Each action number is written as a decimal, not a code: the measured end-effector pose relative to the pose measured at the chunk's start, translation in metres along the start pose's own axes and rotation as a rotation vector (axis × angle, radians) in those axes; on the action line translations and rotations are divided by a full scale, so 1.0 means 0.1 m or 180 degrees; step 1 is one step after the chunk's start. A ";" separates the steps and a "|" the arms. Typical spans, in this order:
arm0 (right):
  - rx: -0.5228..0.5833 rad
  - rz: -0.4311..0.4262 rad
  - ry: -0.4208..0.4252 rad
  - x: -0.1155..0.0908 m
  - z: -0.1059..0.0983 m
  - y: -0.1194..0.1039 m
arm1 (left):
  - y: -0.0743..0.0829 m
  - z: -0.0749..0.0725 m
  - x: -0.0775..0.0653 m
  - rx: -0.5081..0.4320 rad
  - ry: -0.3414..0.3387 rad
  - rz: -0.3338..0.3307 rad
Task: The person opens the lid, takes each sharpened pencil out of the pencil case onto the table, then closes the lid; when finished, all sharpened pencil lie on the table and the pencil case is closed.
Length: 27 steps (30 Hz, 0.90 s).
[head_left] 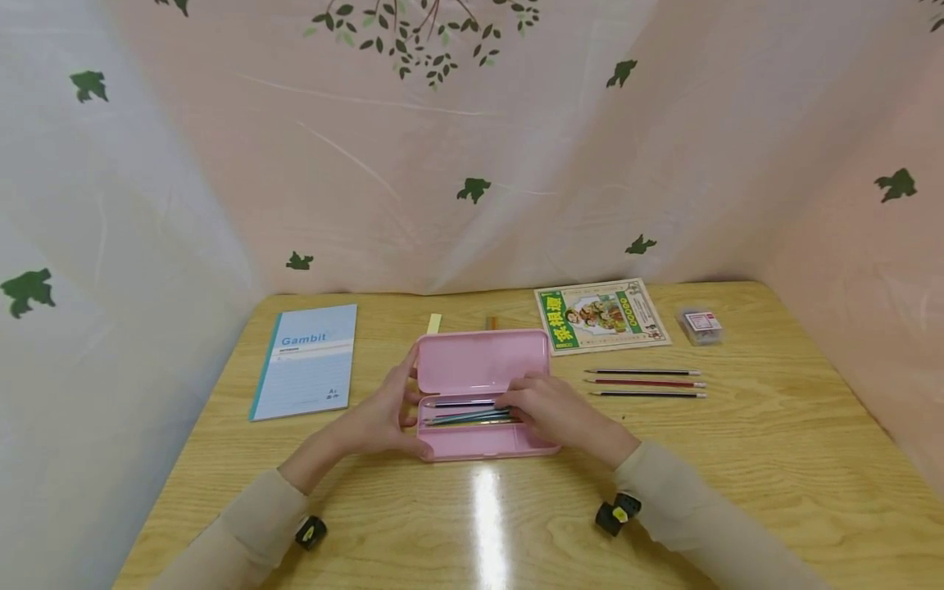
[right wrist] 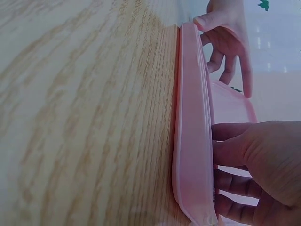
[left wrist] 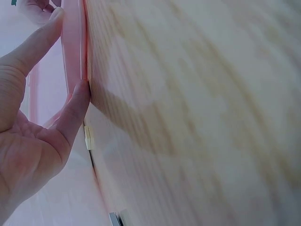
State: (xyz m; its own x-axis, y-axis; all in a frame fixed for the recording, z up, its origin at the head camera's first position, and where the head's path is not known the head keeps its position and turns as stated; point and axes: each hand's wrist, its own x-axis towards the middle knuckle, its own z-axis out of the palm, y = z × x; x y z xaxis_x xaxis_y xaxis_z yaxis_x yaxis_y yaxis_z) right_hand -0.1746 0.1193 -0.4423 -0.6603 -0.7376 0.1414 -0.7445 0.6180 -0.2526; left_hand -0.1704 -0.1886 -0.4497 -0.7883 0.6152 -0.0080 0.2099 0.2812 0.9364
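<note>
A pink pencil case [head_left: 460, 444] lies on the wooden table with its lid [head_left: 472, 360] raised toward the back. Several pencils [head_left: 468, 418], teal and dark ones among them, lie lengthwise in its rear compartment. At the case's left end, my left hand [head_left: 374, 419] holds it, thumb at the front corner and fingers spread toward the lid. My right hand [head_left: 556, 410] reaches over the right end, its bent fingers on the right ends of the teal pencils. In the right wrist view the case wall [right wrist: 194, 117] hides those fingertips.
To the left lies a blue notebook [head_left: 310, 369]. A colourful booklet [head_left: 605, 315] and a small clear box [head_left: 701, 326] are at the back right, with three pencils [head_left: 645, 383] in front. A yellow strip [head_left: 434, 323] and a brown piece [head_left: 492, 323] show behind the lid.
</note>
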 end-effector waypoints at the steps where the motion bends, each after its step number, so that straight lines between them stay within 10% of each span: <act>1: -0.0003 -0.0005 0.0007 0.00 0.00 0.00 | 0.00 0.00 0.00 0.0016 0.0001 -0.0003; 27: 0.0154 0.0086 0.0011 -0.04 -0.05 -0.04 | -0.01 0.00 0.00 0.0181 0.0042 -0.0067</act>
State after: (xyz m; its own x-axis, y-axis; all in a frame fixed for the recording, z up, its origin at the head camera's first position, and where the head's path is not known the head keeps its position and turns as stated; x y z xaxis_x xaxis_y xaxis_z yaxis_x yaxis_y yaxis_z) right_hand -0.1699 0.1207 -0.4375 -0.6805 -0.7198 0.1372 -0.7208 0.6237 -0.3024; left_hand -0.1706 -0.1892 -0.4501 -0.8004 0.5990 -0.0226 0.2255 0.3357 0.9146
